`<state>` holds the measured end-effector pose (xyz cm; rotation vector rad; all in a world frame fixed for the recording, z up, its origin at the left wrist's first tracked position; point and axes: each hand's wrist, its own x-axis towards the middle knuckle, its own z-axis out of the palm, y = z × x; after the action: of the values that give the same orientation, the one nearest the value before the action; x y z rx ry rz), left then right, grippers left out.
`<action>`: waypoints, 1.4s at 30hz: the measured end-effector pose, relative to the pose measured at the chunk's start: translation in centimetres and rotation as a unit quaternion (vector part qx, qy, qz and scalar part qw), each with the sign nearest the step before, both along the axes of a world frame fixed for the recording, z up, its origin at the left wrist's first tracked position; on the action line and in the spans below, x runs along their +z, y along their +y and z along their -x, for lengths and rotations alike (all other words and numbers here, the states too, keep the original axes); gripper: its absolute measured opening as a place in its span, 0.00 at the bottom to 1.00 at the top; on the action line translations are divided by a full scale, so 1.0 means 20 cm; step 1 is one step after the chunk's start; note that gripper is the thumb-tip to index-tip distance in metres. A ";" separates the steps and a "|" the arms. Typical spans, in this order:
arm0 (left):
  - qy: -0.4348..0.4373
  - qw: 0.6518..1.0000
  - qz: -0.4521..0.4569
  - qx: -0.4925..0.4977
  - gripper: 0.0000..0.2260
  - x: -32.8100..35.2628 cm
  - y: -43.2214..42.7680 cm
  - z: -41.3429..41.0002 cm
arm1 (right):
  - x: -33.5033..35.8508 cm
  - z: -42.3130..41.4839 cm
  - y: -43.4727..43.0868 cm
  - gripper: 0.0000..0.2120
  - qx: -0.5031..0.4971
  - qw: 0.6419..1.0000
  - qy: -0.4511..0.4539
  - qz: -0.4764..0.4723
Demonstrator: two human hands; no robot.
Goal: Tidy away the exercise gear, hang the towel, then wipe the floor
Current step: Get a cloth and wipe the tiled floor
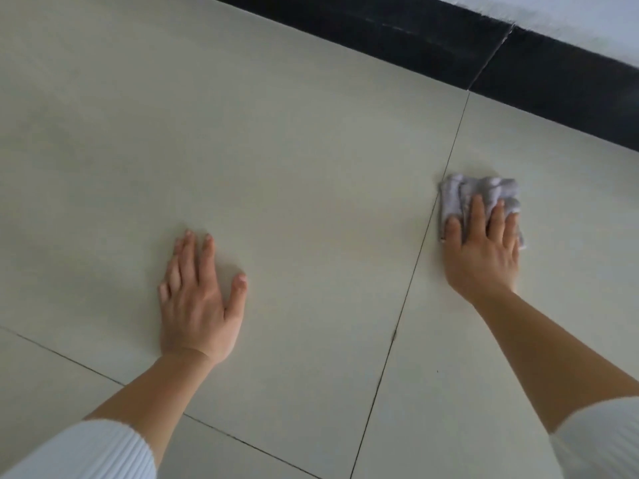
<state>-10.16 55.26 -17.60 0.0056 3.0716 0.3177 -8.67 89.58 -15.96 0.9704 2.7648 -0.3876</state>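
**A:** What sits closest to the lens?

**B:** Two white ribbed sleeves. The left sleeve (pixel 79 451) fills the bottom left corner and the right sleeve (pixel 601 440) sits at the bottom right edge. Both are pushed up, so the forearms are bare.

**A:** And the hands?

**B:** The left hand (pixel 200 299) lies flat on a pale tile, palm down. Its fingers are straight and close together, with the thumb spread out to the side. It holds nothing and just rests there.

**A:** The right one?

**B:** The right hand (pixel 482 250) reaches farther out and presses down on a grey cloth (pixel 484 190). Its fingers lie stretched over the crumpled fabric rather than curled round it, and the thumb is at the cloth's left edge.

**A:** Where exactly is that cloth?

**B:** It is on the tiled floor (pixel 276 150), bunched into folds. Its left edge sits right at a dark grout line (pixel 415 264) that runs from the bottom of the view up towards the wall. The two hands are well apart, one on either side of that line.

**A:** Beyond that?

**B:** A black skirting board (pixel 449 46) slants across the top right, with a joint in it. Above it is a strip of white wall (pixel 570 12).
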 end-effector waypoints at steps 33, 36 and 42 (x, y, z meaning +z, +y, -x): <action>-0.061 0.944 0.010 -0.325 0.36 0.06 -1.23 0.34 | 0.16 -0.27 -1.97 0.25 0.090 0.984 -0.128 0.082; -0.052 0.949 0.006 -0.311 0.32 0.01 -1.44 0.45 | 0.14 -0.06 -2.19 0.25 0.169 0.974 -0.138 0.057; -0.021 0.939 -0.049 -0.341 0.28 -0.01 -1.51 0.48 | 0.12 0.14 -2.09 0.26 0.157 0.983 -0.091 0.037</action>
<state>-19.72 24.99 -17.79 1.0163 2.7716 0.4079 -11.47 47.84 -13.52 0.5095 2.6528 -0.3310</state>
